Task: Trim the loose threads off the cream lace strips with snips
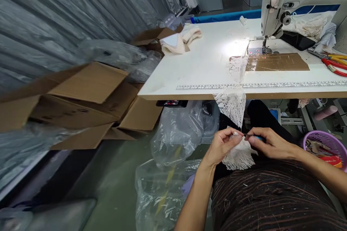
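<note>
My left hand (225,144) pinches a piece of white lace (240,157) above my lap, with its fringed edge hanging down. Close beside it, my right hand (264,142) is closed around a small blue-and-black tool (260,138), mostly hidden by the fingers. The tool's dark tip points left, at the edge of the lace. More white lace (231,104) drapes over the table's front edge, and its lower point comes down close to my fingertips. From there the strip runs up the tabletop towards the sewing machine (271,14).
The white table (200,68) has a printed ruler along its front edge. Red- and yellow-handled tools (333,63) lie at its right. Cream cloth (173,43) is at the left corner. Open cardboard boxes (89,83), plastic bags (176,133) and a purple basket (322,135) stand around.
</note>
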{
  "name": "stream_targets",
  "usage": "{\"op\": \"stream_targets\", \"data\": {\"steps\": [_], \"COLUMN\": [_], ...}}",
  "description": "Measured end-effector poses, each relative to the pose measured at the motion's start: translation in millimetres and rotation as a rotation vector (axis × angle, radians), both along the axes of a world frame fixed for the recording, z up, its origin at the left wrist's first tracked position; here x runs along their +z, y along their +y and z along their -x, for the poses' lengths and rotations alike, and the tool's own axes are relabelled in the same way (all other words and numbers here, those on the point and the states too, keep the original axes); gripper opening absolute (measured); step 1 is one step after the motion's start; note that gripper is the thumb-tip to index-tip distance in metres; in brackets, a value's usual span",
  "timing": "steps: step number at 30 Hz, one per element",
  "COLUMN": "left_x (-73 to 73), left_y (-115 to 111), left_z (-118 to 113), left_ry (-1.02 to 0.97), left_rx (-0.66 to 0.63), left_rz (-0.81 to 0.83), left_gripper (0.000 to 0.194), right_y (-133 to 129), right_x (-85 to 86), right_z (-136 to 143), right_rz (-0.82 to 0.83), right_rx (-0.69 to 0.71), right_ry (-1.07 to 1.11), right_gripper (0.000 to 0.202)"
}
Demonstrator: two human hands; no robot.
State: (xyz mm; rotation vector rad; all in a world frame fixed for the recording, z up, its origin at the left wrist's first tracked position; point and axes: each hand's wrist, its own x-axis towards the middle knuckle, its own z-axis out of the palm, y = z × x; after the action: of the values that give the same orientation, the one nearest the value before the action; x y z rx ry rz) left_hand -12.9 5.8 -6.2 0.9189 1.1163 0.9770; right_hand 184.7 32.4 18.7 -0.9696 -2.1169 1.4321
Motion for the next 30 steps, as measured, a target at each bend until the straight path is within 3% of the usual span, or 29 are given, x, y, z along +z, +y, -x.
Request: {"op": "stream_targets", "data": {"steps": [3, 6, 11, 18, 25, 30], "left_x": [1.4, 2.1, 2.3, 4.4, 2.7, 5.5], "left_y": [-1, -3, -4, -5, -4, -9], "left_z": [2, 3, 3, 4, 1, 2], "left_ry": [0.051, 0.072, 0.087, 0.086, 0.086, 0.102], "left_rx": [-0.011, -0.021, -0.027, 0.003, -0.013, -0.025], "left_rz": [-0.009, -0.025, -0.005, 0.029, 0.025, 0.026], "left_gripper": [0.04, 0.038, 0.04, 0.043, 0.044, 0.043], "right_y": [9, 15, 19, 10, 6, 5], "right_x": [-6.2, -11.0, -13.8, -13.6, -20.1, -25.8], "right_z": [1, 7, 15, 11, 19, 16], "right_rz": [0.02, 0.005, -0.064, -0.04, -0.108, -0.01], "right_rx": [-0.042, -0.019, -0.037, -0.042, -0.043, -0.146], "right_ry": [-0.084, -0.085, -0.091, -0.103, -0.178, -0.074], "right_gripper": [0.056, 0.061, 0.059, 0.056, 0.044, 0.057]}}
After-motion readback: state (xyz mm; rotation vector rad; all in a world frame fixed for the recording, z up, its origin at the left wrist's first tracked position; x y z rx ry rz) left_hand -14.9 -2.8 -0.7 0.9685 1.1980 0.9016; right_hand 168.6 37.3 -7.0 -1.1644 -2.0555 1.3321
